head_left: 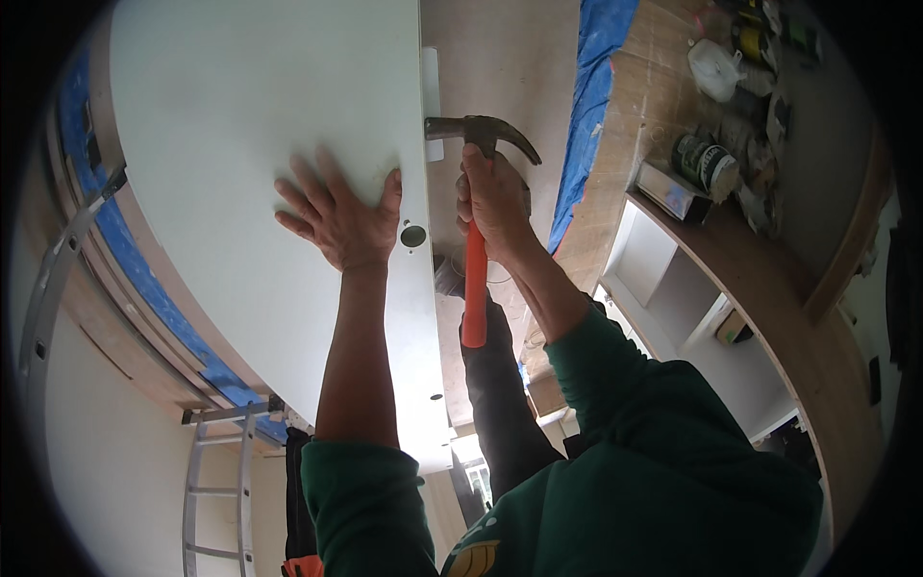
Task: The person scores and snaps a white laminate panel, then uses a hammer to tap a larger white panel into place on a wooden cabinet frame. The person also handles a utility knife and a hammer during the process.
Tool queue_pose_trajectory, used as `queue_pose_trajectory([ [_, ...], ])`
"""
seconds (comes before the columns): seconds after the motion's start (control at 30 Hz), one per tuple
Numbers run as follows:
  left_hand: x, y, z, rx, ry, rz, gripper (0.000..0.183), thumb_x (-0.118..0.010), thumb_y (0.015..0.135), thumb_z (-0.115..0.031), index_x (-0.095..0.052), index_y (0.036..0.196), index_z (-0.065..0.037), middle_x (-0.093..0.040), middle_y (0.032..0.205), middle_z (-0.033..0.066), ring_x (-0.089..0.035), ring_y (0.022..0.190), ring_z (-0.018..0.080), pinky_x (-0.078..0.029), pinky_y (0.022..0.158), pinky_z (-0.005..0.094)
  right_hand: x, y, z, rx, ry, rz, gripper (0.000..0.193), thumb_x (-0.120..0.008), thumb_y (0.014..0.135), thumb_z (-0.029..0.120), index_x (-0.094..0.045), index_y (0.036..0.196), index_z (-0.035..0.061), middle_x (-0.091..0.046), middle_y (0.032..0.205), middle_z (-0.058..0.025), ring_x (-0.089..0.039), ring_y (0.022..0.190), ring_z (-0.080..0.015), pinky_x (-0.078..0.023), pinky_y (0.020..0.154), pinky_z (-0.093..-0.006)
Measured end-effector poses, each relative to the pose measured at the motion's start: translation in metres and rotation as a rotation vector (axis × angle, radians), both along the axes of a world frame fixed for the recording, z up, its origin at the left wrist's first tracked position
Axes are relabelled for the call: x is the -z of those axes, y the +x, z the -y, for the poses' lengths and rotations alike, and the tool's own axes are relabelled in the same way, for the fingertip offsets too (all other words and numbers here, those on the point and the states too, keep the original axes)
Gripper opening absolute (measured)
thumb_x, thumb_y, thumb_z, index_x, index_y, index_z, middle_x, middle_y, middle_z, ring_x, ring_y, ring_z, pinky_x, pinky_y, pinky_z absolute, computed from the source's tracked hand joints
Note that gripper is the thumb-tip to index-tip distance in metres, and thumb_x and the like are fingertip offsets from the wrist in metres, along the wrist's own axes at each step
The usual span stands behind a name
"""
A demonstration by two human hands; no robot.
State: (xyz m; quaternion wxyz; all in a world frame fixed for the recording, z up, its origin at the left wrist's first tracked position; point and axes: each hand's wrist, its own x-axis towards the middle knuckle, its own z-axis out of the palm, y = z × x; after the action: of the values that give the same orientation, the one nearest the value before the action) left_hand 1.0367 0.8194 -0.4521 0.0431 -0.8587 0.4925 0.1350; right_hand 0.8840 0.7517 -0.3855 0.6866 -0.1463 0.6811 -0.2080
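A large white door panel [240, 106] stretches away in front of me. My left hand [351, 221] lies flat on its face with the fingers spread. Beside that hand a round hole [412, 234] shows near the panel's right edge. My right hand [495, 197] is closed around a claw hammer [475, 279] with an orange handle, gripping it high, just below the dark head. The hammer's striking face points left and is at the panel's edge, by a pale flat strip [432, 101]; whether it touches cannot be told. Its claw curves to the right.
Metal ladders [219, 490] stand on the left, near blue sheeting [183, 308]. More blue sheeting [588, 106] runs along the floor to the right. A wooden-topped cabinet [750, 298] with open compartments carries a tin [702, 163], a box [671, 189] and a white jug [715, 70] lies beyond.
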Motion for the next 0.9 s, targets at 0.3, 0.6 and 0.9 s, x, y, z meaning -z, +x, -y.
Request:
queue_pose_trajectory([
  [0.3, -0.002, 0.0, 0.001, -0.003, 0.005, -0.014, 0.107, -0.03, 0.082, -0.087, -0.019, 0.156, -0.01, -0.011, 0.161, 0.0216, 0.001, 0.15, 0.0442, 0.0, 0.117, 0.0646, 0.005, 0.006, 0.035, 0.022, -0.049, 0.0, 0.033, -0.055, 0.1, 0.041, -0.046, 0.089, 0.0108, -0.047, 0.062, 0.002, -0.045, 0.045, -0.0076, -0.039, 0.039, -0.0266],
  [0.6, -0.004, 0.001, 0.001, -0.025, 0.059, -0.045, 0.108, -0.034, 0.081, -0.088, -0.02, 0.157, -0.011, -0.008, 0.163, 0.0186, 0.009, 0.15, 0.0408, 0.007, 0.117, 0.062, 0.011, 0.009, 0.071, -0.02, -0.119, -0.072, 0.031, -0.055, 0.1, 0.042, -0.049, 0.089, 0.0137, -0.048, 0.064, 0.0039, -0.045, 0.045, -0.0067, -0.04, 0.04, -0.0254],
  [0.9, -0.008, -0.003, 0.003, 0.003, 0.048, 0.013, 0.105, -0.031, 0.084, -0.086, -0.022, 0.155, -0.009, -0.014, 0.161, 0.0209, -0.002, 0.15, 0.0449, -0.003, 0.116, 0.0655, 0.015, 0.006, 0.088, -0.175, -0.133, -0.091, 0.031, -0.054, 0.101, 0.041, -0.049, 0.089, 0.0129, -0.047, 0.064, 0.0037, -0.045, 0.045, -0.0068, -0.04, 0.039, -0.0261],
])
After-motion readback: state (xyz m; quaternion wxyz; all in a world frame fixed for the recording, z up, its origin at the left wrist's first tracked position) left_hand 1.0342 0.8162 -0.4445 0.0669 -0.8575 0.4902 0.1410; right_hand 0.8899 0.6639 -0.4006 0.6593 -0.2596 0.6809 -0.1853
